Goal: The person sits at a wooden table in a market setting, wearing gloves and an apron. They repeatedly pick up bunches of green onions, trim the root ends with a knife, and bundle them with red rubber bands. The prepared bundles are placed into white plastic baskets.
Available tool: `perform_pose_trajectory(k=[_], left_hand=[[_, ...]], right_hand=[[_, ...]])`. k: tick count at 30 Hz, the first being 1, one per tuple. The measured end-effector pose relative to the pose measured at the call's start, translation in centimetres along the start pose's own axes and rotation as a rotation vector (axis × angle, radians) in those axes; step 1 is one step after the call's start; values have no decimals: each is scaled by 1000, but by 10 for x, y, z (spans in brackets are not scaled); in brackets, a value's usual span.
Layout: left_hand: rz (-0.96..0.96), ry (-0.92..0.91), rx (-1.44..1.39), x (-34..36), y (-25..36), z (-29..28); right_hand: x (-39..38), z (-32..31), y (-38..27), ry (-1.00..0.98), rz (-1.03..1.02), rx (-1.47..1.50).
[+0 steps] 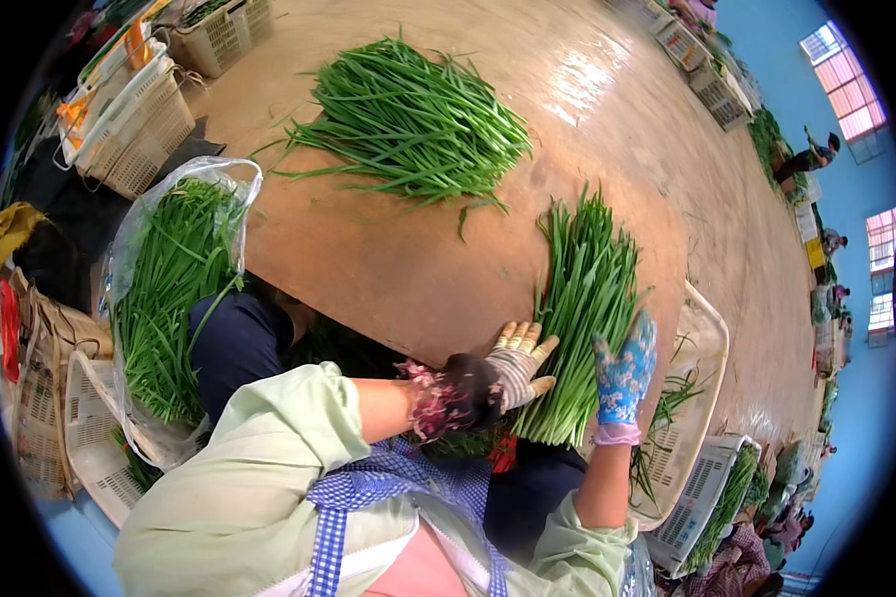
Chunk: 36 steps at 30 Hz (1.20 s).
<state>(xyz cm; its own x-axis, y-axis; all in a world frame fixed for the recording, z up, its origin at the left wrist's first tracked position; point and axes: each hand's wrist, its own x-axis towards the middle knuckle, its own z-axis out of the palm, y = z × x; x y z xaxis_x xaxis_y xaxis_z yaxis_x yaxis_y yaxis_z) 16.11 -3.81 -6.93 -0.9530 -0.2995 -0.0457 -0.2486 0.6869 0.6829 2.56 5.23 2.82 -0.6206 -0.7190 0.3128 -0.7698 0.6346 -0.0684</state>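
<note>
A bunch of garlic chives (582,298) lies at the near right of the brown board, its pale cut ends toward me. My left hand (520,366), in a striped glove with a dark cuff, rests against the left side of its lower stalks, fingers spread. Against the right side, my right hand (627,376) in a blue flowered glove has its fingers stretched out and its thumb apart. Neither hand is wrapped round the bunch. Farther off on the board lies a wider, looser heap of chives (418,124).
A clear plastic bag (252,179) full of chives stands left of my knee. White crates (134,129) line the far left. To my right are a pale basket (707,368) with loose stalks and a grey crate (692,527) holding chives. Other people (808,159) are along the blue wall.
</note>
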Motion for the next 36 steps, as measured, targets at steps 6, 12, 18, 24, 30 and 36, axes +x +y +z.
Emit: perform_pose_trajectory(k=[6,12,18,24,30,36], left_hand=[[15,233,-114,-60,-55,-88],[-155,451,-219,-97,-108,-160],[-306,699,-398,-85,-150,-160],[-218,715,-369,-86,-141,-160],[-113,749,-175,-94,-131,-177],[4,717,-127,-91,-129,-181]], right_hand=[[144,39,-147,139,-407,277],[266,97,-235,-350,-174,96],[244,131,-244,-519,-324,172],[193,112,-238,-426,-606,199],[195,87,-228,-618,-526,411],[315,150,-166,-391,-127,429]])
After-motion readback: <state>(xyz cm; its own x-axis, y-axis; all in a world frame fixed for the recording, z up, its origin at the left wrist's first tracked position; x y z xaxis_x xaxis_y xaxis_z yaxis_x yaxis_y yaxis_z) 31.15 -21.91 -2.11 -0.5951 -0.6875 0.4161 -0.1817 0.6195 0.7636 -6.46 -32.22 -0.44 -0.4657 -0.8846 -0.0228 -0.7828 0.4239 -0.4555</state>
